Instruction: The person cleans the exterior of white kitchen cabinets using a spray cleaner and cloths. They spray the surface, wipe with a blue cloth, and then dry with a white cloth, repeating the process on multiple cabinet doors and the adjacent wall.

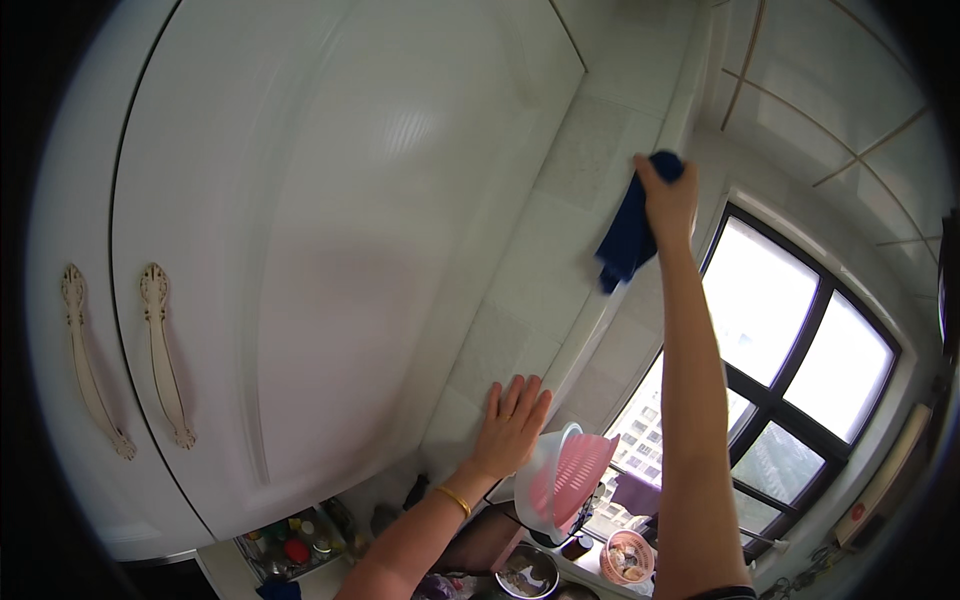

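High up beside the window, my right hand (670,199) grips a dark blue cloth (628,238) and holds it against the edge of the tiled wall (585,161). Part of the cloth hangs down below the hand. Lower down, my left hand (510,431) rests with fingers spread on the wall tiles, holding nothing. A ring and a gold-coloured bangle (454,501) are on that hand and wrist. Just right of the left hand stand a pale plastic basin and a pink plastic strainer basket (581,476), tilted on their sides.
A white wall cabinet (337,225) with ornate handles (161,352) fills the left. A dark-framed window (780,360) is at right. Below are a metal bowl (527,571), a small pink basket (627,556) with contents, and a tray of bottles and jars (289,547).
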`<state>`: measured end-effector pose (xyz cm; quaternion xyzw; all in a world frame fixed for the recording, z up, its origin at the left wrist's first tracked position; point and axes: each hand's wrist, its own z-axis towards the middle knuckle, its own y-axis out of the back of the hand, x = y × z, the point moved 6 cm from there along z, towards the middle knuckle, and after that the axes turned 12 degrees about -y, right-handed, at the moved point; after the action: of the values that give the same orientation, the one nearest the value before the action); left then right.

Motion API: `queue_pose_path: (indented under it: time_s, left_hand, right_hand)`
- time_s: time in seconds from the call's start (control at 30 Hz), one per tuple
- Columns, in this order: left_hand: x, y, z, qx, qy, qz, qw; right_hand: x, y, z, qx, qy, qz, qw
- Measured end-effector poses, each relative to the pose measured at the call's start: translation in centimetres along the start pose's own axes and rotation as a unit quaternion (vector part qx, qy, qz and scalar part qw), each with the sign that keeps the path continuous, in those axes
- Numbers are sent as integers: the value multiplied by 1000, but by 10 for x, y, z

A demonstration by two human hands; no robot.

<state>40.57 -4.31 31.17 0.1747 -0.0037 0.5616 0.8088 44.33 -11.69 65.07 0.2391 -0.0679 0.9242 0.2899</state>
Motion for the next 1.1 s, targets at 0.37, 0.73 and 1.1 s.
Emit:
queue_pose_path:
  time_s: [0.37,0.73,1.1]
  left_hand:
    - [1,1,-1,-46,15,11,999]
    - [3,-5,-2,-50,23,-10,998]
    - [0,-8,-3,-37,3,-3,999]
  right_hand:
    - [-38,-6,-43,54,-36,22,998]
    - [47,69,8,-105,236,-115,959]
    - [-10,15,-60,57,337,-39,939]
